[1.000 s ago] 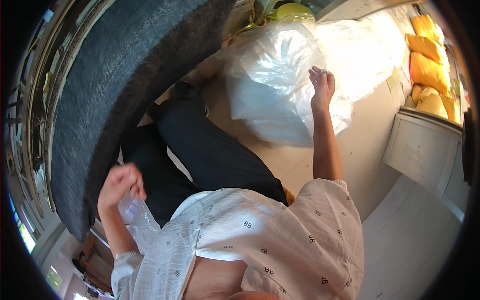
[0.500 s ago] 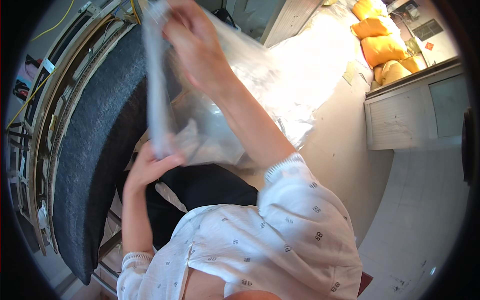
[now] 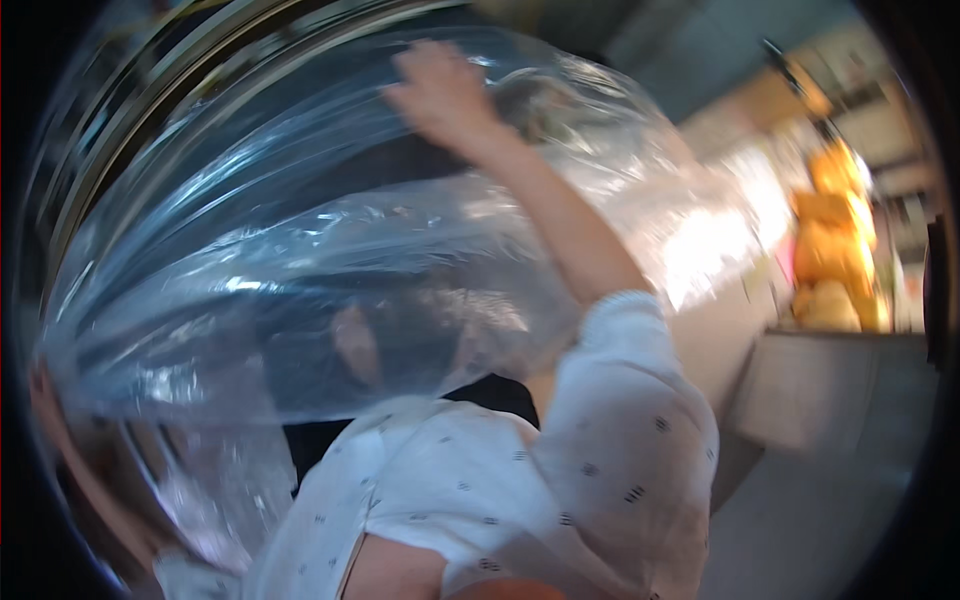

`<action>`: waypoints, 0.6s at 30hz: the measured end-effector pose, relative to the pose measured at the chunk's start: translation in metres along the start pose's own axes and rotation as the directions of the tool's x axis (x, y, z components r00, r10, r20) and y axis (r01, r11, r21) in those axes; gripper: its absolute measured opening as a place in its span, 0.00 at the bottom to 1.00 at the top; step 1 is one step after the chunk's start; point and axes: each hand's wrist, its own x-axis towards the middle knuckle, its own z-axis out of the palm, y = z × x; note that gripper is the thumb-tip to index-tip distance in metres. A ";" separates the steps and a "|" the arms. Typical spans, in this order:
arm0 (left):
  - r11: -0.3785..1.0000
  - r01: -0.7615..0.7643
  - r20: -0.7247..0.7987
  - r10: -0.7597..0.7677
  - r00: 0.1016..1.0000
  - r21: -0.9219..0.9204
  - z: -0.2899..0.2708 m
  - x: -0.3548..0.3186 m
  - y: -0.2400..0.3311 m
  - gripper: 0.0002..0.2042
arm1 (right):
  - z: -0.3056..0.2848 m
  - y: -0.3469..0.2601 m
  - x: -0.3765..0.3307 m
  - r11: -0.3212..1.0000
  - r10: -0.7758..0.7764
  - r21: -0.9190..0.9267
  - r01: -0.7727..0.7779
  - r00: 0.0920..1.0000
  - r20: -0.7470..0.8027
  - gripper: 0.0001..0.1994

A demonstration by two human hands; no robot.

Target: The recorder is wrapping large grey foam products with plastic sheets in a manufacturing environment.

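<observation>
A large sheet of clear plastic film [image 3: 300,240] billows across my lap and over the dark padded surface on the left, its folds glinting. At the far left rim my left hand [image 3: 48,405], smeared by motion, is closed on the gathered end of the film. My right hand [image 3: 445,95] is stretched far forward over the upper part of the film, fingers curled and apparently gripping it, though blur hides the fingertips. My dark trousers [image 3: 500,395] show beneath the film's near edge.
Long curved rails of a frame [image 3: 130,130] run along the upper left. Yellow sacks [image 3: 832,255] are stacked at the right, behind a pale low partition [image 3: 810,385]. More film [image 3: 710,250] lies bright in the light along the floor.
My hands have moved wide apart, the left one out to the far left. The film, earlier a narrow bunched strip between them, is now spread broad. The view has turned left.
</observation>
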 end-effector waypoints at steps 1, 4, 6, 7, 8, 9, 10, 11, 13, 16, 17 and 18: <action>0.977 -0.114 -0.077 0.130 0.989 0.181 -0.002 -0.006 -0.011 0.23 | -0.003 0.002 -0.007 0.997 -0.068 -0.040 0.062 0.982 -0.176 0.22; 0.806 -0.238 -0.296 0.448 0.844 0.543 0.007 -0.061 0.175 0.22 | -0.003 0.023 -0.018 0.997 -0.013 -0.081 0.011 1.000 -0.019 0.24; 0.905 -0.351 -0.349 0.419 0.839 0.242 0.006 -0.111 0.222 0.21 | -0.002 0.019 -0.008 0.996 -0.058 -0.062 0.062 0.997 0.051 0.25; 0.902 -0.360 -0.228 0.308 0.924 -0.239 0.032 -0.122 0.239 0.21 | -0.008 0.024 -0.014 0.996 -0.067 -0.061 0.072 0.995 0.076 0.24; 0.853 -0.315 0.001 0.347 0.938 -0.416 0.040 -0.140 0.246 0.22 | -0.009 0.026 -0.009 0.994 -0.111 0.006 0.111 0.990 0.089 0.23; 0.865 -0.382 0.036 0.415 0.909 -0.327 0.057 -0.157 0.248 0.26 | -0.012 0.026 0.000 0.983 -0.169 0.089 0.161 0.981 0.097 0.22; 0.856 -0.459 0.045 0.481 0.875 -0.239 0.075 -0.170 0.245 0.32 | -0.019 0.026 0.009 0.966 -0.202 0.181 0.185 0.976 0.080 0.18; 0.838 -0.506 0.103 0.532 0.840 -0.204 0.090 -0.179 0.237 0.37 | -0.023 0.035 0.011 0.957 -0.169 0.258 0.135 0.979 0.114 0.17; 0.830 -0.536 0.012 0.544 0.839 -0.156 0.105 -0.184 0.242 0.39 | -0.030 0.055 0.014 0.972 0.000 0.228 -0.058 0.969 0.247 0.20; 0.886 -0.421 0.045 0.437 0.898 -0.196 0.111 -0.176 0.261 0.36 | -0.012 0.104 0.024 0.997 0.040 -0.079 -0.017 0.954 0.298 0.25; 0.934 -0.249 0.083 0.278 0.957 -0.258 0.103 -0.167 0.266 0.34 | -0.010 0.103 0.026 0.998 0.008 -0.069 0.014 0.954 0.301 0.25; 0.946 -0.074 0.122 0.118 0.986 -0.314 0.099 -0.157 0.265 0.33 | -0.010 0.098 0.030 0.996 -0.003 -0.080 0.027 0.957 0.291 0.25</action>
